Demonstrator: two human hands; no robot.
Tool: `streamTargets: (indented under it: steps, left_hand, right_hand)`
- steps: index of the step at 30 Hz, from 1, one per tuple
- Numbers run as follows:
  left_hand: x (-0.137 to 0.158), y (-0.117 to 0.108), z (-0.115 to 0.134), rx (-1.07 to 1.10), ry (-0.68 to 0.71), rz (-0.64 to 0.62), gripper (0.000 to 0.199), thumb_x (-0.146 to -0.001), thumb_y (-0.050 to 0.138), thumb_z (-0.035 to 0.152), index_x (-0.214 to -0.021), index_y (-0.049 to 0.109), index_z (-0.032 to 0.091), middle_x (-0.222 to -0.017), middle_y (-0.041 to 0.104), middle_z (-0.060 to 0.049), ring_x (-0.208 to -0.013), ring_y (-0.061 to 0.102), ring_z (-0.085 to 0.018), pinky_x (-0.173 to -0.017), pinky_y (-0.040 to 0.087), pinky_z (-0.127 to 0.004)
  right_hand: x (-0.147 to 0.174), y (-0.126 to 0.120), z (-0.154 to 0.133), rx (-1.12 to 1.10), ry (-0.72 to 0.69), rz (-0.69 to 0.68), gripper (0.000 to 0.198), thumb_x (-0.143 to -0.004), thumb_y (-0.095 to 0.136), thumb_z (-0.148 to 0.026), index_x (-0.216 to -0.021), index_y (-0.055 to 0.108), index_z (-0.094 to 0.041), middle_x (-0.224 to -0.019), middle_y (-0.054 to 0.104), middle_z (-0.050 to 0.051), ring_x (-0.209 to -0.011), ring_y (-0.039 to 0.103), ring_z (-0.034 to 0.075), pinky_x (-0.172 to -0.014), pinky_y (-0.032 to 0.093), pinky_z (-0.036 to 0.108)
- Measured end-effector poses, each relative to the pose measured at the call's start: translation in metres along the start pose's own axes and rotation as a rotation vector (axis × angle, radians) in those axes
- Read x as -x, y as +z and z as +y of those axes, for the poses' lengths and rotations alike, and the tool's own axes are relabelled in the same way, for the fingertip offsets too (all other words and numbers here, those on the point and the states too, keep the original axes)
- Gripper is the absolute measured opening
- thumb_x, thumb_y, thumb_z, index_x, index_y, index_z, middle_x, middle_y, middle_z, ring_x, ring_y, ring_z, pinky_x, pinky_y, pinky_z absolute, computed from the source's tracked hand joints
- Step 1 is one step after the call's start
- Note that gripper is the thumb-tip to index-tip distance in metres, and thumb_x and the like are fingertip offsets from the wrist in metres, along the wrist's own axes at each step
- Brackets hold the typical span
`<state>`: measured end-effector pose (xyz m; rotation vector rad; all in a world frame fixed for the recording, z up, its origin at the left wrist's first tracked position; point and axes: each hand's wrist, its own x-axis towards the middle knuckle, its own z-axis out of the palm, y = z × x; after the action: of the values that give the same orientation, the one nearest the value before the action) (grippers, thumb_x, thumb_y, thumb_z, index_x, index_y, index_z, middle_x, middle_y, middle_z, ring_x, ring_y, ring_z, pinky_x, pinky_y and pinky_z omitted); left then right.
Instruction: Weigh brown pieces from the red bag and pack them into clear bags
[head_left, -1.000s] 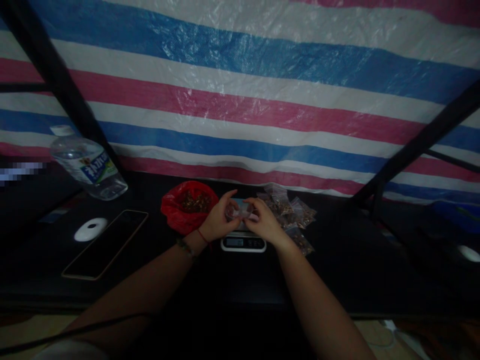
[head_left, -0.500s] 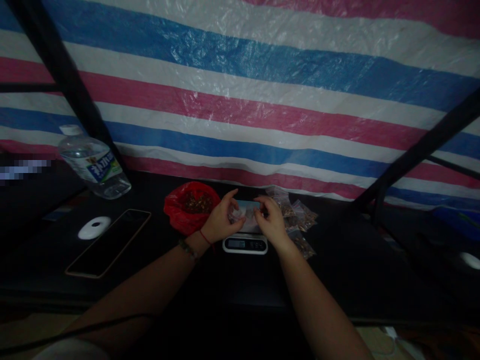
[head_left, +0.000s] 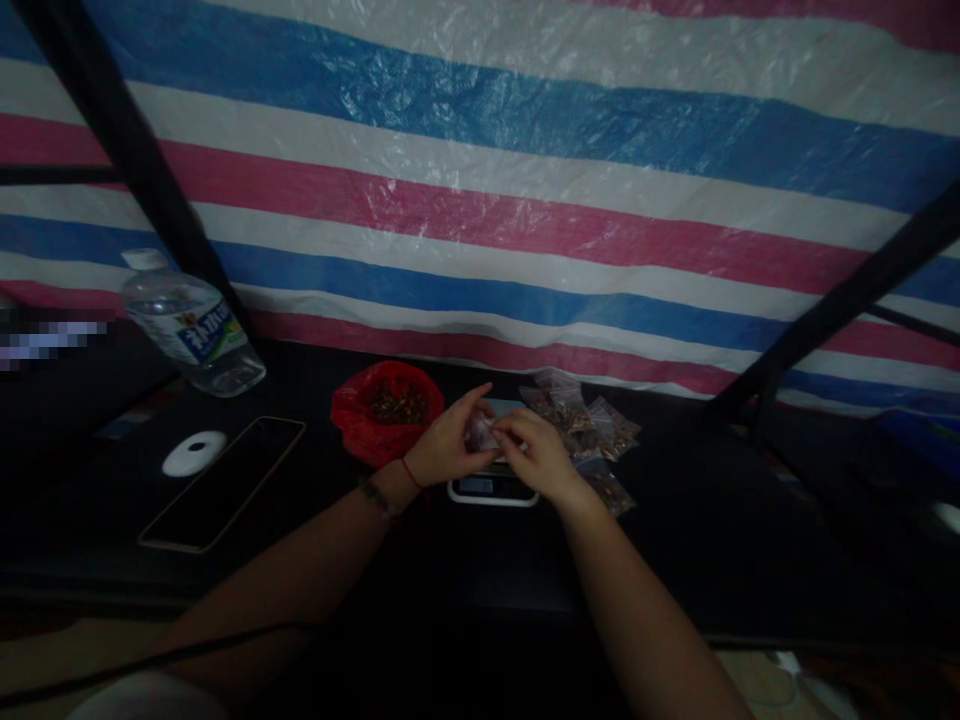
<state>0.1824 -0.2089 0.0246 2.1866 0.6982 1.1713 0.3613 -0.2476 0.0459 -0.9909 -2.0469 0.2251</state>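
Note:
Above a small white digital scale point(head_left: 493, 493), my left hand point(head_left: 448, 440) is curled around a clear plastic bag point(head_left: 480, 433). My right hand point(head_left: 536, 452) pinches at the same bag with fingertips together. What the bag holds, if anything, is too dark to make out. Left of my hands sits an open red plastic bag point(head_left: 352, 420) with small brown bits point(head_left: 401, 402) in it. Several small zip bags point(head_left: 615, 428) of brown pieces lie in a loose pile to the right of the scale.
A clear bottle point(head_left: 195, 325) with a label stands at the back left. In front of it lie a white oval object point(head_left: 195, 453) and a phone point(head_left: 225, 485). Black metal bars point(head_left: 142, 170) slant up on both sides before a striped plastic sheet point(head_left: 480, 210).
My right hand has moved left, from the scale's right side to the clear bag at my left hand. Its fingers have closed together there.

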Motion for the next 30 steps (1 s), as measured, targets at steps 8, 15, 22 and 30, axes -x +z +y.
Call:
streamTargets:
  steps: [8, 15, 22, 30]
  left_hand:
    - [0.0, -0.005, -0.009, 0.454, -0.245, -0.212, 0.057, -0.072, 0.072, 0.038, -0.12, 0.055, 0.012, -0.097, 0.067, -0.01, -0.084, 0.064, -0.02, -0.073, 0.052, -0.031]
    - [-0.001, 0.002, -0.01, 0.634, -0.421, -0.227, 0.047, -0.063, 0.08, 0.033, -0.1, 0.062, 0.012, -0.087, 0.069, -0.006, -0.075, 0.065, -0.016, -0.072, 0.052, -0.03]
    - [-0.003, 0.003, -0.008, 0.609, -0.409, -0.202, 0.037, -0.072, 0.073, 0.041, -0.094, 0.065, 0.011, -0.078, 0.068, -0.004, -0.066, 0.063, -0.014, -0.062, 0.051, -0.025]
    - [-0.001, 0.006, -0.015, 0.486, -0.454, -0.132, 0.033, -0.071, 0.073, 0.038, -0.088, 0.066, 0.011, -0.078, 0.069, -0.005, -0.066, 0.064, -0.015, -0.061, 0.052, -0.026]
  right_hand:
    - [0.005, -0.004, 0.002, 0.007, 0.017, 0.268, 0.016, -0.092, 0.042, -0.023, -0.088, 0.058, -0.021, -0.079, 0.063, 0.003, -0.075, 0.06, 0.017, -0.07, 0.048, 0.03]
    - [0.004, 0.002, 0.007, -0.212, 0.178, 0.313, 0.03, -0.082, 0.061, -0.03, -0.111, 0.056, -0.023, -0.086, 0.064, 0.002, -0.071, 0.059, 0.016, -0.068, 0.048, 0.03]
    - [0.0, 0.011, 0.018, -0.438, 0.396, 0.298, 0.022, -0.075, 0.067, -0.028, -0.096, 0.066, -0.022, -0.086, 0.067, 0.003, -0.072, 0.06, 0.016, -0.067, 0.048, 0.029]
    - [-0.004, 0.01, 0.019, -0.65, 0.46, 0.321, 0.022, -0.071, 0.07, -0.031, -0.091, 0.069, -0.022, -0.075, 0.067, 0.0, -0.068, 0.06, 0.015, -0.065, 0.047, 0.028]
